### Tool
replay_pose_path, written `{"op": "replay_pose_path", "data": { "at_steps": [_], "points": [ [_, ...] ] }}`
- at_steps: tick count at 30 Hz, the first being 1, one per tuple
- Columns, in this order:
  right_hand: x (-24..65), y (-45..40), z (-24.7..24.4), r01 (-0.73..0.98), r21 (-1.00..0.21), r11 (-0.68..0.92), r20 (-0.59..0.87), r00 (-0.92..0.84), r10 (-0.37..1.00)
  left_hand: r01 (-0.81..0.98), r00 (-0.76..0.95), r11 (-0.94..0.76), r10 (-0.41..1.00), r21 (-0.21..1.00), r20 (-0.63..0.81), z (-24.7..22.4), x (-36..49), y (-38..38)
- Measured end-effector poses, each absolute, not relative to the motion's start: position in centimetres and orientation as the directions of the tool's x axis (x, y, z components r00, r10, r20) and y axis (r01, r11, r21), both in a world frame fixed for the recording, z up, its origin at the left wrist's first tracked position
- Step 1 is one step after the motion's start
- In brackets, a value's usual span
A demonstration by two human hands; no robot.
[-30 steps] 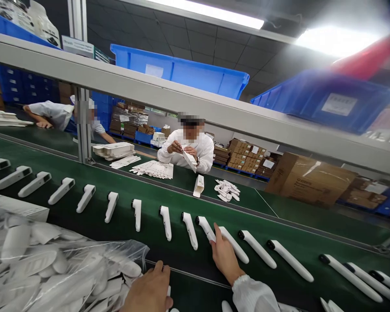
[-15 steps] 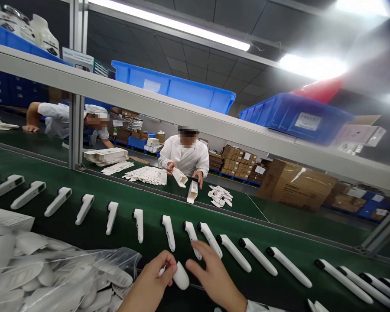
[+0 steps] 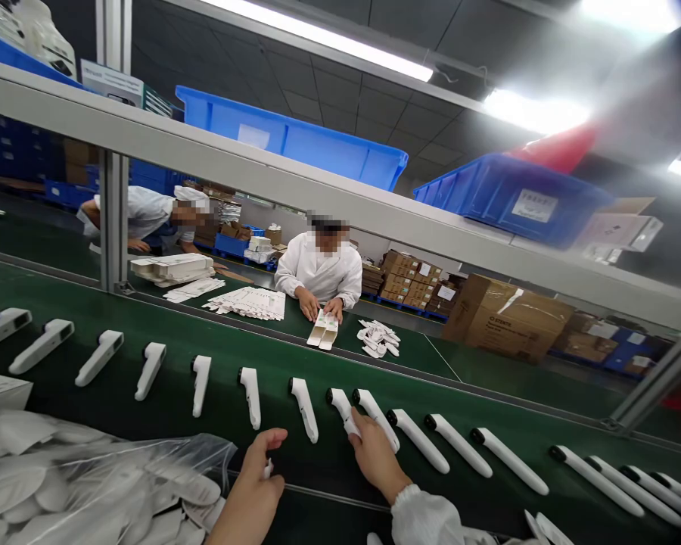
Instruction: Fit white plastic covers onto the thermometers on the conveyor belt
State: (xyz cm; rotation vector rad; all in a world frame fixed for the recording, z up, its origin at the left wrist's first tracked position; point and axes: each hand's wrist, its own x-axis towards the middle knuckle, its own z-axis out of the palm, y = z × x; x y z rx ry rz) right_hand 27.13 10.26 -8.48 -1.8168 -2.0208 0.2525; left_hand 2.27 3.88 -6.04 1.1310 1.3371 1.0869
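My right hand (image 3: 374, 448) is closed on the lower end of a white thermometer-shaped device (image 3: 340, 409) lying on the green belt (image 3: 216, 446). Left of it, my left hand (image 3: 255, 484) is raised over the belt's near edge with its fingers curled; a small white piece (image 3: 268, 468) shows at its palm. Close beside my right hand lies another white device (image 3: 376, 418). More such devices, each with a dark tip, form a row along the belt on both sides. The bag of white plastic covers (image 3: 107, 484) is left of my left hand.
Across the belt, a person in white (image 3: 321, 265) handles open white boxes (image 3: 323, 330), between flat cartons (image 3: 247, 302) and a pile of white parts (image 3: 379, 337). Another person (image 3: 153, 216) leans at the left. Blue bins (image 3: 295, 144) sit on the overhead shelf (image 3: 250, 170).
My right hand has moved up onto a device on the belt. My left hand has shifted left, and the white cover no longer shows between my hands. The person across has brought two boxes together.
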Motion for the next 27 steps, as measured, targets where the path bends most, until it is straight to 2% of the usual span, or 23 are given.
{"op": "replay_pose_path", "data": {
  "at_steps": [2,5,8,11,13,16,18,20,24,26,27],
  "points": [
    [26.7,10.7,-9.1,0.95,-0.302,0.078,0.154,-0.033,0.987,0.038,-0.112,0.145,0.984,0.989,-0.14,-6.8,2.4,4.2],
    [26.3,11.0,-9.2,0.965,-0.263,0.018,0.152,0.022,0.988,-0.038,-0.139,0.212,0.966,0.976,-0.216,-7.0,2.5,4.4],
    [27.4,10.7,-8.3,0.967,-0.242,0.082,0.18,-0.038,0.983,-0.219,-0.092,0.267,0.952,0.938,-0.293,-5.3,2.5,4.2],
    [30.4,9.7,-7.7,0.975,-0.169,0.146,0.3,-0.09,0.95,-0.417,0.002,0.394,0.902,0.819,-0.433,-3.1,2.5,3.6],
    [33.0,9.1,-7.8,0.988,-0.134,0.08,0.323,-0.033,0.946,-0.389,0.055,0.447,0.884,0.805,-0.465,-2.5,2.6,3.2],
    [36.0,8.7,-8.7,0.99,-0.134,-0.041,0.186,0.066,0.98,-0.278,0.05,0.397,0.916,0.875,-0.399,-3.1,3.1,3.0],
    [37.1,9.0,-9.3,0.988,-0.136,-0.076,0.134,0.094,0.986,-0.3,0.037,0.376,0.923,0.877,-0.383,-3.7,3.5,3.0],
    [37.6,9.3,-9.5,0.987,-0.122,-0.101,0.146,0.119,0.982,-0.314,0.048,0.396,0.914,0.863,-0.402,-3.7,3.7,3.1],
    [37.6,9.2,-8.9,0.986,-0.099,-0.134,0.164,0.149,0.975,-0.171,0.098,0.368,0.93,0.914,-0.355,-2.6,3.5,2.8],
    [36.6,8.3,-8.3,0.976,-0.183,-0.119,0.24,0.162,0.957,-0.155,0.14,0.329,0.941,0.932,-0.309,-2.3,3.5,2.4],
    [35.6,7.6,-7.9,0.957,-0.279,-0.081,0.284,0.162,0.945,-0.17,0.159,0.313,0.944,0.934,-0.288,-2.4,3.7,2.2]
  ]
}}
